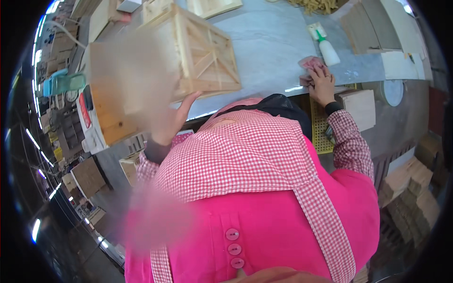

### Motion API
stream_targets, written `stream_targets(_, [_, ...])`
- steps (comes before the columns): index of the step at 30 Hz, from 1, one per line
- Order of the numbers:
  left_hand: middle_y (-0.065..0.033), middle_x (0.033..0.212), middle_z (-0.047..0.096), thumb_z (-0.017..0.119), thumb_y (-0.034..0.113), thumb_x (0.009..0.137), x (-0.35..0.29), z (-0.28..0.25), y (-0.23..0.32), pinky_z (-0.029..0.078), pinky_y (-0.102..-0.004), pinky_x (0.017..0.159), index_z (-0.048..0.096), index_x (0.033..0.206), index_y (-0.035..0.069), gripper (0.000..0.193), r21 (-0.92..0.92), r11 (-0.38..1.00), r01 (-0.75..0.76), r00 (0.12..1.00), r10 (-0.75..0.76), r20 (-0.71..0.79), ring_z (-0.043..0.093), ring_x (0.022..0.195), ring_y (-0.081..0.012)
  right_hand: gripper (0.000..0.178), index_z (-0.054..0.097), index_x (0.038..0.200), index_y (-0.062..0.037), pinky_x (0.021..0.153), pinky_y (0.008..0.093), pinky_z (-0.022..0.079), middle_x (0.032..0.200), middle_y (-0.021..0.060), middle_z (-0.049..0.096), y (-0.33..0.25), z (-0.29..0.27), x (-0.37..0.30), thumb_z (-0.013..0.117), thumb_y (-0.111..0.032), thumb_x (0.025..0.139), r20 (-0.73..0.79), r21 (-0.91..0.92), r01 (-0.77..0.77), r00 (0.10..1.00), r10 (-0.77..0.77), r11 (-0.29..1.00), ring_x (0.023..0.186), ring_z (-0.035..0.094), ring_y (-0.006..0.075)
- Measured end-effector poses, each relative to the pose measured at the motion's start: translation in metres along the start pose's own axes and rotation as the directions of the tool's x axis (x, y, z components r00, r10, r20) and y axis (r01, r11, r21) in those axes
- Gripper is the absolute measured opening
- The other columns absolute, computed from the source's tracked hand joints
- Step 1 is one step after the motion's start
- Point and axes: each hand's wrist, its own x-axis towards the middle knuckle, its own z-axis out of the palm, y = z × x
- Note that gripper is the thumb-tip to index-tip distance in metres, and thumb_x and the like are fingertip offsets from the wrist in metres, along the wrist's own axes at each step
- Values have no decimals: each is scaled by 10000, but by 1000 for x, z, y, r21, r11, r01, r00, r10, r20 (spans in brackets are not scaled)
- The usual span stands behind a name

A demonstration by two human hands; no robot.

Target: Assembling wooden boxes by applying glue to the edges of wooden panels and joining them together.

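Note:
A pale wooden crate (207, 52) with crossed slats on its side stands on the grey-blue worktable (269, 52), left of the middle. At its near left corner is my left hand (172, 122), the thumb lying along the lower edge; a blurred patch over the picture hides most of its fingers. Farther right, my right hand (323, 87) rests at the table's near edge with its fingers closed on a crumpled pink cloth (311, 62). Just beyond the cloth lies a white spray bottle (329, 53) with a green nozzle.
More wooden crates (214, 7) stand at the back. Yellowish curled material (314, 5) is piled at the far edge. Brown boards (368, 28) lie at the right. A yellow perforated basket (321, 127) sits below the table's edge, and stacked wood (410, 179) stands at lower right.

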Motion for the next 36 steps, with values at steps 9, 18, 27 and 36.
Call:
stream_targets(9, [-20,834,599,824,78,697,28,-17,-22,448,-257,625,666,872,-13,254,-254,961,107,972,-155,-178,533,734,-111,523,625,1014,58,715,332,493,882,107,650,-100,93,129,501,-444,934,560,626,-502,822,103,597,811,620,220])
stream_targets(18, [-32,957,652,712,98,841,-37,-44,-123,483,-243,748,642,982,-13,193,-654,714,250,668,-616,-418,598,853,-97,390,664,957,9,638,262,463,837,16,638,-152,-7,214,540,-359,928,305,930,-324,944,127,174,728,558,106])
stream_targets(27, [-62,1144,619,558,215,961,-98,14,-121,444,-314,923,563,1173,10,295,-974,-130,-183,527,-850,14,561,1083,-171,425,665,911,66,649,307,492,678,131,660,-259,-184,252,642,-338,783,-314,698,186,947,62,692,633,615,189])
stream_targets(36, [-70,1174,610,533,306,954,-178,108,-111,388,-376,957,560,1197,83,331,-727,-546,416,401,-607,686,540,1114,-206,509,599,1173,-15,604,332,446,739,94,540,-333,-170,145,698,-120,684,-366,250,740,669,-647,624,637,551,259])
